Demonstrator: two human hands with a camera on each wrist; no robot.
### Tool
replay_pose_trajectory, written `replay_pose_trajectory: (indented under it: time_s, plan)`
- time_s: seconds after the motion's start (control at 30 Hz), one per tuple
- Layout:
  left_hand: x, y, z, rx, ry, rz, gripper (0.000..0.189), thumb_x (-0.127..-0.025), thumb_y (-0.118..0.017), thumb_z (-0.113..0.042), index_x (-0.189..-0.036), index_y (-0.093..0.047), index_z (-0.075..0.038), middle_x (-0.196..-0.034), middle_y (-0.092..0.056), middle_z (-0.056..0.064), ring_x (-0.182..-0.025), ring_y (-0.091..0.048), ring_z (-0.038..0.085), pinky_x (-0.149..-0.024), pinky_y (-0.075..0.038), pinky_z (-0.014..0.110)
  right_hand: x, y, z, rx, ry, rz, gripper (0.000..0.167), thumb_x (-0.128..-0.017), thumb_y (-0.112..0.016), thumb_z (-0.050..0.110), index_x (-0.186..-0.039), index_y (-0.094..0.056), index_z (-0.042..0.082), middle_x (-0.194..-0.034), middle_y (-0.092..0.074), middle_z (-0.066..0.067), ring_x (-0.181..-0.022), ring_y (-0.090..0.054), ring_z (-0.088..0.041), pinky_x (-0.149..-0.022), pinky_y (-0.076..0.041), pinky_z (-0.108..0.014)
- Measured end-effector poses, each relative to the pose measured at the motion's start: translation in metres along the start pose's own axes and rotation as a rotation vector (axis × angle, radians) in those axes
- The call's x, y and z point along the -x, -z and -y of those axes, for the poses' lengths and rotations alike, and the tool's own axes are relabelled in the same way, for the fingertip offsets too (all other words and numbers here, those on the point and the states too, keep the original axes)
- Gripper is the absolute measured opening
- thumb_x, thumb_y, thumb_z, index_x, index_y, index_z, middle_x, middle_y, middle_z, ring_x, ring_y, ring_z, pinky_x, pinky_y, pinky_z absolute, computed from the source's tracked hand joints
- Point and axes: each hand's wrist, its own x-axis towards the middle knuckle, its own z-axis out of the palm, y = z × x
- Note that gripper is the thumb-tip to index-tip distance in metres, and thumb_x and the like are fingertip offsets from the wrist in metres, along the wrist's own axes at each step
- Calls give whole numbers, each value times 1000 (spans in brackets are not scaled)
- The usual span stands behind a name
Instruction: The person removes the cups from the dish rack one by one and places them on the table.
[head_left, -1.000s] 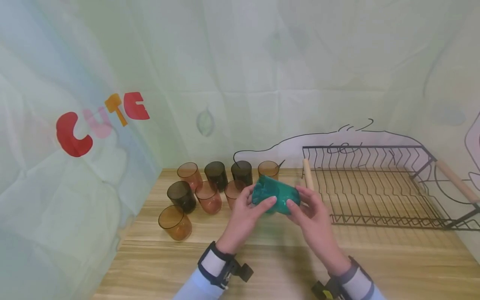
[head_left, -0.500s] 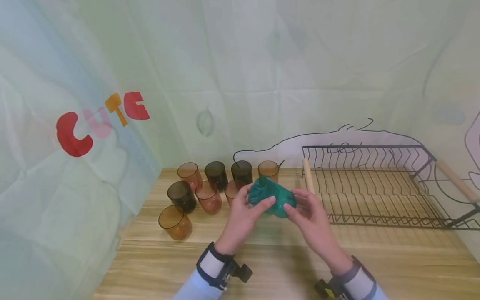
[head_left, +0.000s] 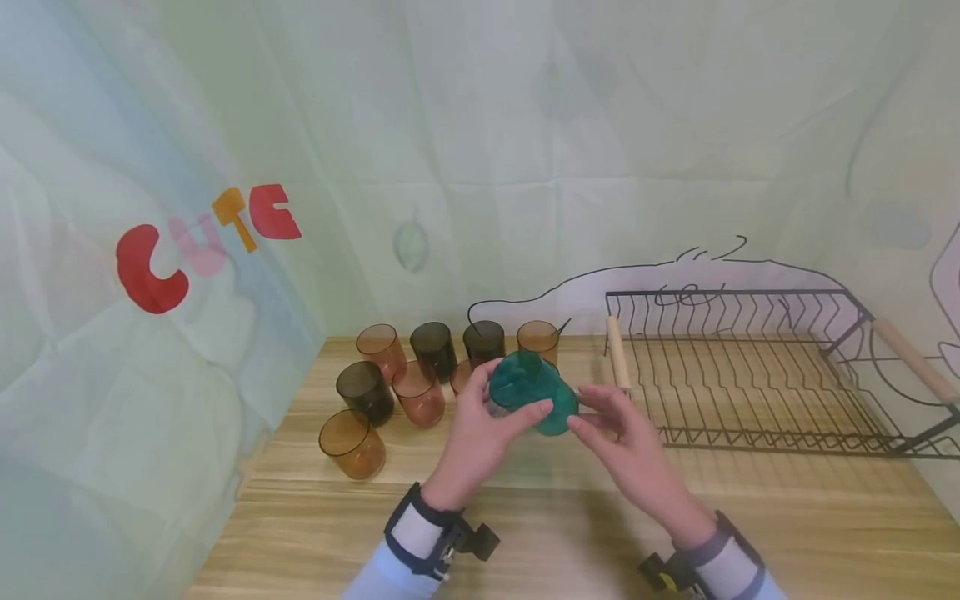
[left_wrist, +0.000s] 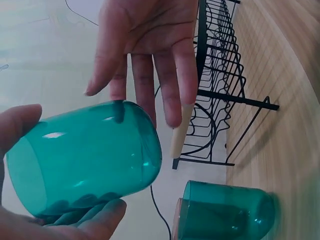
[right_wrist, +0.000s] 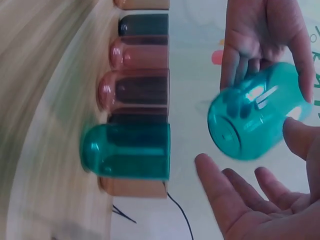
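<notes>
A teal glass [head_left: 536, 392] is tilted on its side above the table, its base toward the right. My left hand [head_left: 483, 425] grips it, thumb on the near side and fingers around the far side, as the left wrist view shows. My right hand [head_left: 626, 446] is at the base end with its fingers spread and relaxed; in the right wrist view its thumb [right_wrist: 297, 137] overlaps the glass while the other fingers stand away from it. A second teal glass [right_wrist: 130, 152] stands upright on the table, mostly hidden in the head view behind the held one.
Several pink, dark grey and amber glasses stand upright in rows at the back left, with an amber glass [head_left: 352, 446] nearest the front. A black wire dish rack [head_left: 750, 450] with wooden handles takes up the right side. A printed cloth [head_left: 450, 167] hangs behind the table.
The teal glass has shifted left and turned in the left hand. The right hand's fingers have loosened from its base end and spread.
</notes>
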Motion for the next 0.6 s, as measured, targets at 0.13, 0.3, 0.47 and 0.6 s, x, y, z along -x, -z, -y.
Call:
replay_pose_trajectory:
  time_s: [0.13, 0.3, 0.47, 0.6]
  plan:
    - [1, 7, -1, -35, -10, -50, 67, -76, -78, -29, -130, -43, -14, -126, -55, 5, -117, -55, 24, -96, -48, 40, 0, 11, -2, 92, 35, -22, 48, -85, -63, 44, -127, -51, 25, -129, -56, 2, -111, -59, -19, -87, -54, -28]
    - [-4, 19, 12, -84, -54, -127, 72, -70, -81, -37, -129, -45, -19, -125, -56, -1, -116, -54, 20, -94, -50, 38, 1, 31, -3, 248, 64, -76, 49, -84, -65, 42, -127, -54, 23, -128, -59, -2, -113, -59, -22, -86, -55, -35]
    - [-8, 36, 29, -118, -105, -190, 75, -67, -82, -43, -129, -44, -24, -123, -55, -6, -113, -54, 14, -91, -51, 38, 5, 52, -9, 473, 140, -131, 45, -84, -67, 35, -126, -57, 20, -129, -59, -7, -116, -57, -27, -94, -49, -48]
    - [-6, 50, 35, -153, -128, -243, 76, -67, -83, -40, -129, -44, -22, -124, -54, -3, -114, -53, 16, -91, -50, 41, 11, 68, -11, 622, 150, -132, 46, -85, -66, 36, -126, -57, 16, -129, -59, -11, -116, -55, -33, -96, -45, -53]
